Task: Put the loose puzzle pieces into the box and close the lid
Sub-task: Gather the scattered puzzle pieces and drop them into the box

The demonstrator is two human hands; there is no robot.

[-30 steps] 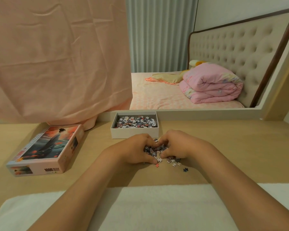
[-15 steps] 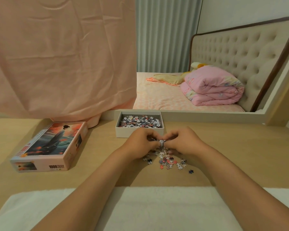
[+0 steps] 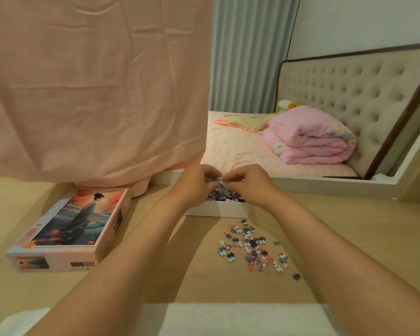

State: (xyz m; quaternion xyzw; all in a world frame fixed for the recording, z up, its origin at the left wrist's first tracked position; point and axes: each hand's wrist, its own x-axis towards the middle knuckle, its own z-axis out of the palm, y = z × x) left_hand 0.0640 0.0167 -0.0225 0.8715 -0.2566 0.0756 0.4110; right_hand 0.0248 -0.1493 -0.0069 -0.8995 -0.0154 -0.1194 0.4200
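Both hands hover together over the white open box (image 3: pixel 216 211), which holds several puzzle pieces. My left hand (image 3: pixel 197 183) and my right hand (image 3: pixel 249 184) have curled fingers cupping a small clump of puzzle pieces (image 3: pixel 220 186) between them above the box. A scatter of loose puzzle pieces (image 3: pixel 251 246) lies on the wooden table in front of the box, to the right of centre. The box lid (image 3: pixel 70 229), printed with a figure in a robe, lies flat on the table to the left.
A pink cloth (image 3: pixel 95 93) hangs down behind the lid and touches the table's far edge. A white towel (image 3: pixel 228 318) covers the near table edge. Beyond the table is a bed with a folded pink quilt (image 3: pixel 308 139).
Both hands have lifted a handful of pieces off the table and carried it forward over the box. A scatter of pieces stays on the table where the hands were.
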